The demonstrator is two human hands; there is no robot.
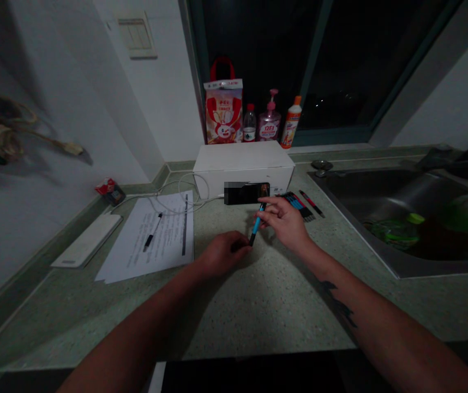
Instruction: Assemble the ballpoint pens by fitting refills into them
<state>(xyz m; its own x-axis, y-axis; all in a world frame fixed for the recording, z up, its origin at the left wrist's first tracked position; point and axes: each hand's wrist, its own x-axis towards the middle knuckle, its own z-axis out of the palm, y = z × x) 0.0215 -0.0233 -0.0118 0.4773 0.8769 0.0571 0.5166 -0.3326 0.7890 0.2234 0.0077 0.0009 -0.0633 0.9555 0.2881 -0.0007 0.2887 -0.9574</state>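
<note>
A blue marker pen (257, 222) with dark ends stands tilted above the counter between my two hands. My right hand (286, 221) pinches its upper part between thumb and fingers. At the pen's lower black end, the fingertips of my left hand (226, 254) are closed on it. Just behind the pen, a black smartphone (246, 194) leans sideways against a white box. Beyond my right hand lies a row of several pens (299, 206), blue and black, with a red and black pen (311, 203) apart on their right.
Printed sheets (164, 234) with a black-and-clear pen (152, 232) lie left, beside a white power bank (89, 240) and looped cable. A white box (244, 164) stands at the back, with bottles (269, 123) and a bag (223, 112) behind. The sink (381, 251) is right.
</note>
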